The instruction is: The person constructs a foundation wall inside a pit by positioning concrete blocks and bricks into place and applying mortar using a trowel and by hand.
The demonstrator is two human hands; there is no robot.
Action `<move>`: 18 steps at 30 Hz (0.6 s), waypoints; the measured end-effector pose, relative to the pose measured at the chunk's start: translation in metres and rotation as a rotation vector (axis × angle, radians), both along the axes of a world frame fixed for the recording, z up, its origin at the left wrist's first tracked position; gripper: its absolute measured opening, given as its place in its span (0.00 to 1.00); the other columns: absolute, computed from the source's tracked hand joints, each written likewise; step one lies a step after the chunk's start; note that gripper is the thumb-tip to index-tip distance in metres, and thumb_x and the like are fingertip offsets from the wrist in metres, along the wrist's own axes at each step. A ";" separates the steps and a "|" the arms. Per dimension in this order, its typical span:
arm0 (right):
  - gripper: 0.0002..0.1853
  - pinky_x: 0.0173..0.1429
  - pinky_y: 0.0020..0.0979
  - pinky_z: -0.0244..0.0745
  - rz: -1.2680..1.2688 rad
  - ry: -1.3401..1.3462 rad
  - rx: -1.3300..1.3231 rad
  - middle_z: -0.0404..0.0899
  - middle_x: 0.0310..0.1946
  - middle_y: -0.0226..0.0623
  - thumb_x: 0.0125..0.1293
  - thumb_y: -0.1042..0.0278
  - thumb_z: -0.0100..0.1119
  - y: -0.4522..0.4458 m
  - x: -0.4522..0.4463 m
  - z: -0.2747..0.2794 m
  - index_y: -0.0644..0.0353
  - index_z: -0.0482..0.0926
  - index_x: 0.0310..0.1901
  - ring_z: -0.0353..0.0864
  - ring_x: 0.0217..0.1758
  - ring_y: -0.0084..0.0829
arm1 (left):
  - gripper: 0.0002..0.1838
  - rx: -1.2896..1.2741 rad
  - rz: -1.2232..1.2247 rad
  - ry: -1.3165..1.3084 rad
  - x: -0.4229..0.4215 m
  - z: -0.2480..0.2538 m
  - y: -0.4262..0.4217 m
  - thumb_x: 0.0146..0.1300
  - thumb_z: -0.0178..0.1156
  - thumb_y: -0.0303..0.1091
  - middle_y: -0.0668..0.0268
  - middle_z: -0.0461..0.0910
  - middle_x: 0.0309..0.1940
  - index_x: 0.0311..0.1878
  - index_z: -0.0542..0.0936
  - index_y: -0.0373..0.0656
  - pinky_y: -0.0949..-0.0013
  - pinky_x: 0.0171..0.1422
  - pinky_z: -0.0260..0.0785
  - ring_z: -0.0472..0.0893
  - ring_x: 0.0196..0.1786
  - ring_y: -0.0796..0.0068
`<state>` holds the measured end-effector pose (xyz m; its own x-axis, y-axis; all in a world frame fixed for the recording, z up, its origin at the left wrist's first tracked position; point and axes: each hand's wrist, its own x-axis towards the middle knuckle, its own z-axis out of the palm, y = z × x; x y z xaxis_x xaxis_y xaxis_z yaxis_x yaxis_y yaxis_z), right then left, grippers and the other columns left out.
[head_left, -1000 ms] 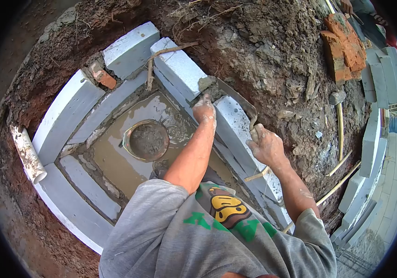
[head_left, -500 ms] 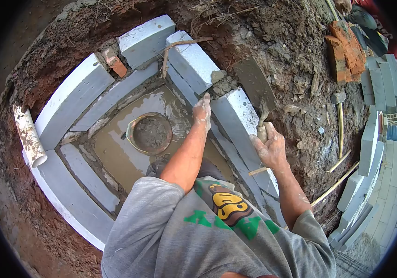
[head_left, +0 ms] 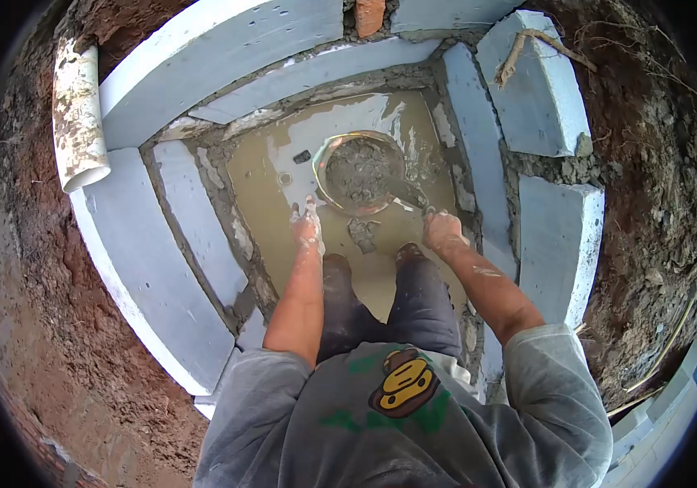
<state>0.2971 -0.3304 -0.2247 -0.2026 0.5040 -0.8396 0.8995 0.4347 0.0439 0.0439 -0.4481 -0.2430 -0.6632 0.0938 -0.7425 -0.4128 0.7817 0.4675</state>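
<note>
A round bucket (head_left: 318, 180) of grey mortar (head_left: 360, 167) stands in muddy water at the middle of the pit. My right hand (head_left: 444, 231) is closed around the handle of a trowel (head_left: 408, 193), whose blade reaches over the bucket's right rim to the mortar. The far end of the blade is hard to tell from the mortar. Below and left of the bucket, my left hand (head_left: 308, 228) hangs empty over the water, its muddy fingers apart. A lump of mortar (head_left: 362, 234) lies just below the bucket.
Pale grey blocks (head_left: 149, 252) wall the pit in stacked courses, with mortar in a joint (head_left: 556, 168) at right. A red brick piece (head_left: 369, 16) sits between far blocks. A dirty white pipe (head_left: 80, 114) juts in at left. A root (head_left: 519, 50) lies over one block; soil banks surround everything.
The view has swung left and down to the bucket. My right hand has brought the trowel from the right-hand wall to the mortar. My left hand has left the wall joint.
</note>
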 end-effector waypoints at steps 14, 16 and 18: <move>0.17 0.50 0.42 0.78 -0.088 0.153 0.055 0.82 0.40 0.50 0.54 0.67 0.61 0.040 -0.030 -0.229 0.64 0.77 0.45 0.83 0.46 0.44 | 0.45 -0.006 -0.142 0.084 0.028 -0.237 0.014 0.61 0.51 0.67 0.46 0.67 0.62 0.68 0.60 0.36 0.58 0.64 0.61 0.70 0.62 0.52; 0.18 0.50 0.43 0.77 -0.157 0.135 -0.002 0.82 0.39 0.51 0.55 0.66 0.59 0.019 -0.023 -0.234 0.64 0.76 0.46 0.82 0.46 0.46 | 0.44 0.163 -0.055 0.027 0.031 -0.228 0.016 0.61 0.50 0.67 0.45 0.72 0.58 0.65 0.65 0.36 0.57 0.61 0.64 0.73 0.59 0.51; 0.17 0.50 0.43 0.77 -0.222 0.157 -0.037 0.81 0.39 0.52 0.55 0.66 0.58 0.000 -0.024 -0.246 0.65 0.76 0.46 0.82 0.46 0.48 | 0.41 -0.026 -0.137 0.050 0.025 -0.242 0.013 0.62 0.49 0.67 0.46 0.75 0.53 0.61 0.70 0.35 0.57 0.58 0.66 0.76 0.54 0.50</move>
<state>0.2734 -0.3305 -0.4709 -0.2194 0.5205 -0.8252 0.9676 0.2247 -0.1155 0.0692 -0.4354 -0.4855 -0.6815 0.1672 -0.7125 -0.2779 0.8415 0.4633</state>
